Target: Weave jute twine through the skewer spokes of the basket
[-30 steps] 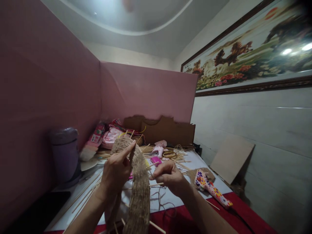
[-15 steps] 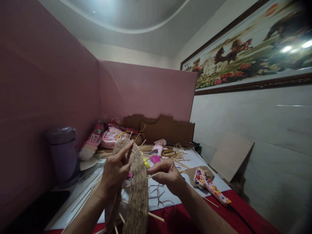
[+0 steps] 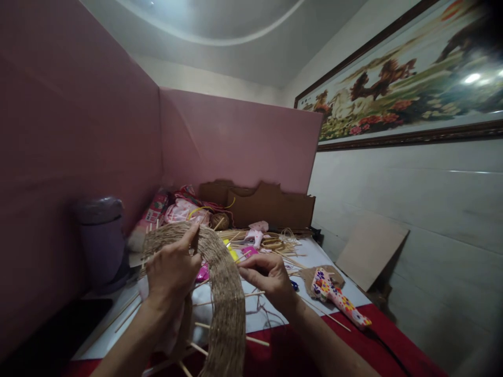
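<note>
A curved band of brown twine, woven around thin wooden sticks, arches up from the bottom edge. My left hand grips it near the top of the arch, index finger stretched along its upper edge. Off the band's right edge, my right hand is closed in a pinch, thumb against fingers. A stick end shows by its fingertips, but whatever they pinch is too small to make out. Loose dark strands hang or lie below the right hand.
A flower-patterned glue gun lies at the right on brown card. A twine ball, pink cloth items and bundled sticks fill the back, before torn cardboard. At left stands a purple bin; pink panels wall the table.
The woven band has turned and spread leftward, so more of its arch shows. My left hand has shifted slightly left with it; my right hand remains pinched near its right edge.
</note>
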The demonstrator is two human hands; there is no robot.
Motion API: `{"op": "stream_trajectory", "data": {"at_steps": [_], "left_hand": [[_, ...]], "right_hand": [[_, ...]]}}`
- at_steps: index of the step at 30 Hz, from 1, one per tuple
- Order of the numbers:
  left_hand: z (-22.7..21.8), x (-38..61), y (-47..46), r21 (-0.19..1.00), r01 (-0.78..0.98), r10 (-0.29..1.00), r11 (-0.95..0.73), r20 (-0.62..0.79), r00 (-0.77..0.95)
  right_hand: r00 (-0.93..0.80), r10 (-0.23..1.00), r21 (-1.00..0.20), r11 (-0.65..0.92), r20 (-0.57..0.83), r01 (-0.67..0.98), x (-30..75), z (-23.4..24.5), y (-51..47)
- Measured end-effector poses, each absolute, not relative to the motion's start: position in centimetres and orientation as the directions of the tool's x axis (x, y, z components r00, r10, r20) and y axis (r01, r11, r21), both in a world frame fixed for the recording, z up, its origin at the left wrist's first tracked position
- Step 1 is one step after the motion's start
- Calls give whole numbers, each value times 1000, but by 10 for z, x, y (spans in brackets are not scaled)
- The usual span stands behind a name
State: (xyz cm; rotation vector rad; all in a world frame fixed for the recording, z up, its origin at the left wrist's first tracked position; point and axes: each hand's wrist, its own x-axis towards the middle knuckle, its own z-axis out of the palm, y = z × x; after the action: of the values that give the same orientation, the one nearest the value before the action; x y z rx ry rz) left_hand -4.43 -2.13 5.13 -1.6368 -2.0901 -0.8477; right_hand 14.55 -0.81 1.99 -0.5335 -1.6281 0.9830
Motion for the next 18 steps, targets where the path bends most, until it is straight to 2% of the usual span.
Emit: {"op": "stream_trajectory", "data": {"at_steps": [5,12,15,18], "left_hand": [[51,-44,-21,122,975,723,185,655,-219],[48,-49,-17,99,971,693,219,685,-226],[47,-52,-15,101,965,707,242,664,-246],[46,-55,-14,113,958,706,263,654,-271]], "right_hand": [[-346,769,-842,515,538,-163,146,21,-5],[-359,758,-826,558,545,-77,148,18,-7],[-364,698,-758,652,617,-34,149,19,-9],[-401,596,-639,768,695,35,151,21,-12]]}}
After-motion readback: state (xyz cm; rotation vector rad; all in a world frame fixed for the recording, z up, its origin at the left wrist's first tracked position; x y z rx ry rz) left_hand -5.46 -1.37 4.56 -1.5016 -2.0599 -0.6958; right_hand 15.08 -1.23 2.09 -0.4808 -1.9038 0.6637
